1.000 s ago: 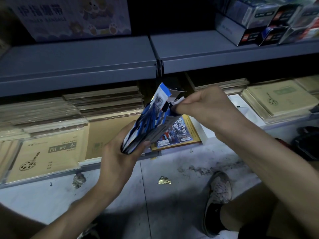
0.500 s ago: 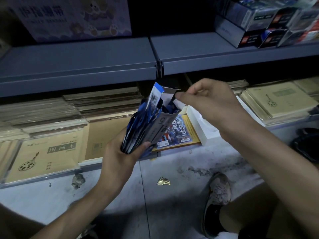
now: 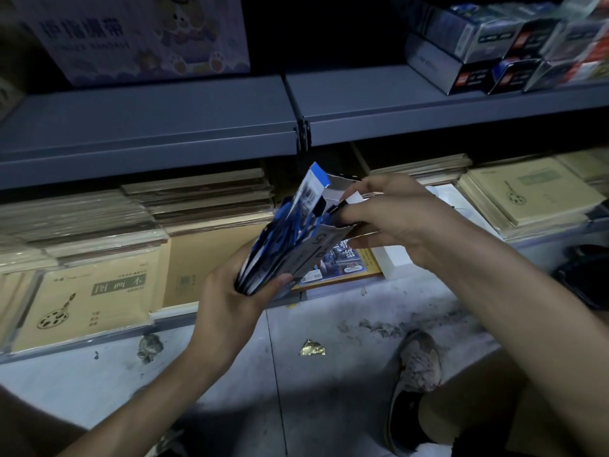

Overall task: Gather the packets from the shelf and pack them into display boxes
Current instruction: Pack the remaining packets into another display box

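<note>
Grey metal shelving (image 3: 148, 127) filled the upper half of the head view, above a pale, stained concrete floor (image 3: 329, 384). Stacks of tan paper-covered drawing books (image 3: 95, 291) lay on the lower shelf. A large pale cardboard carton (image 3: 145, 34) printed with cartoon figures stood on the upper shelf at left, and a cluster of small dark and silver retail boxes (image 3: 494, 54) stood at upper right. In front of the lower shelf the left hand (image 3: 227, 305) gripped the bottom end of a small grey-and-white cardboard display box (image 3: 306, 255), fingers and thumb curled round it, so that it was tilted with its open top up and to the right. The right hand (image 3: 389, 219) was at that open top, its fingers curled and pinching the white top flap of the box. Blue-and-white glossy packets (image 3: 280, 239) stood crammed inside the box, their upper edges sticking out of the opening. A worn grey canvas shoe (image 3: 418, 367) rested on the floor at lower right. A book with a yellow border and a blue picture (image 3: 342, 262) lay on the shelf edge just behind the box, and a crumpled gold foil scrap (image 3: 312, 347) lay on the floor below.
</note>
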Demonstrator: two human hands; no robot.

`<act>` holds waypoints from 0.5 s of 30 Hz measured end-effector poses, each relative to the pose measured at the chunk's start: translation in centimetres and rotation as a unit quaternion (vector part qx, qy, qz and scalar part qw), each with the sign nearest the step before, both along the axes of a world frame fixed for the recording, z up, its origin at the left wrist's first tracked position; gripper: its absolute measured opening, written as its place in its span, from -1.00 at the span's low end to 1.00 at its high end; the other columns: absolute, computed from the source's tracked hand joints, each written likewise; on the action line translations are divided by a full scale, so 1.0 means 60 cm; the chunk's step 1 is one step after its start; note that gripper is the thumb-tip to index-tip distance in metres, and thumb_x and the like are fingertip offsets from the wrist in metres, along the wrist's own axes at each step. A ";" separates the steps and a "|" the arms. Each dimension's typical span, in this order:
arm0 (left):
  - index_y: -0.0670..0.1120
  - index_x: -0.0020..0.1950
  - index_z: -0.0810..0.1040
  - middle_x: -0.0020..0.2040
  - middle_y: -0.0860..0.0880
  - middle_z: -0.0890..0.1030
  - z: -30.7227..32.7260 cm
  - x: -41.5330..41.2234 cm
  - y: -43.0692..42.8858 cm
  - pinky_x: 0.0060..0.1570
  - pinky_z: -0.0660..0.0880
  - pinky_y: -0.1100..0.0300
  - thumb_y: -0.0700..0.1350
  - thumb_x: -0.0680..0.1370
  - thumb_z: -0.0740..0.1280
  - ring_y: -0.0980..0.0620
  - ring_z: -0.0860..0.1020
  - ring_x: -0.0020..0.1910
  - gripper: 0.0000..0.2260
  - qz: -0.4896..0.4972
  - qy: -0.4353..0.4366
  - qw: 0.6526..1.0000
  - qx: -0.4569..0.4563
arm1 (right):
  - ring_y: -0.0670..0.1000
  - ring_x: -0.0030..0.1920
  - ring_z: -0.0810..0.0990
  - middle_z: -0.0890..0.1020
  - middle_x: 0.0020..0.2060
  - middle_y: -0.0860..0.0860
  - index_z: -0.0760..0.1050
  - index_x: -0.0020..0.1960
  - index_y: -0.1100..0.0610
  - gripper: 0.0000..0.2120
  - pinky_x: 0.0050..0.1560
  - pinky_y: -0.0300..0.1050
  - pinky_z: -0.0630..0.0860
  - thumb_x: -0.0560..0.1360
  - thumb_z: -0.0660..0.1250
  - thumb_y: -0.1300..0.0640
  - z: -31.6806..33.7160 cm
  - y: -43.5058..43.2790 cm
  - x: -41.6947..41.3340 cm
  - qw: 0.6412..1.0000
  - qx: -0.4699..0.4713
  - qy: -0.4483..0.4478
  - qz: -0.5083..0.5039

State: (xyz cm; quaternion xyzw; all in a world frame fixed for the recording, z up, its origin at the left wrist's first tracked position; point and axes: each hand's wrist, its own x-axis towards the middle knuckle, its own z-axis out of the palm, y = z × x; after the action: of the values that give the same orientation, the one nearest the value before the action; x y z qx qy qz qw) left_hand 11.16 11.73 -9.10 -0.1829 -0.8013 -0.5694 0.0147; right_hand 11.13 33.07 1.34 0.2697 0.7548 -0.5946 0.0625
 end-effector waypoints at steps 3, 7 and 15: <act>0.23 0.08 0.57 -0.06 0.43 0.66 -0.001 0.000 -0.002 -0.09 0.54 0.47 -0.26 0.48 0.54 0.37 0.64 -0.02 -0.60 0.000 -0.003 1.000 0.009 | 0.05 -0.25 0.76 0.75 -0.17 0.13 0.61 0.04 0.17 -0.79 -0.12 -0.05 0.73 0.46 0.56 0.29 0.005 0.006 0.005 1.000 -0.015 0.018 0.007; 0.24 0.09 0.56 -0.03 0.44 0.65 0.000 -0.004 -0.004 -0.05 0.55 0.45 -0.24 0.49 0.53 0.36 0.64 0.02 -0.59 0.003 -0.010 1.000 0.013 | 0.10 -0.17 0.78 0.76 -0.04 0.15 0.62 0.10 0.21 -0.75 -0.16 -0.08 0.73 0.48 0.57 0.18 0.014 0.014 0.009 0.998 -0.035 0.043 -0.005; 0.14 0.09 0.61 -0.06 0.30 0.71 -0.006 -0.007 -0.002 -0.16 0.63 0.32 -0.22 0.47 0.54 0.23 0.69 -0.05 -0.67 -0.004 -0.081 0.996 0.023 | -0.02 -0.31 0.69 0.71 -0.22 0.05 0.54 0.05 0.13 -0.66 -0.21 -0.08 0.66 0.39 0.63 0.15 -0.011 0.000 -0.001 0.997 0.062 0.050 0.014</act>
State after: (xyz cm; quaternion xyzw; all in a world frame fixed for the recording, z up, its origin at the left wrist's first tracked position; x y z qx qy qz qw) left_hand 10.72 11.63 -9.45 -0.1387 -0.7860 -0.6005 -0.0479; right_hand 11.05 33.05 0.70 0.2321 0.7960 -0.5588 0.0161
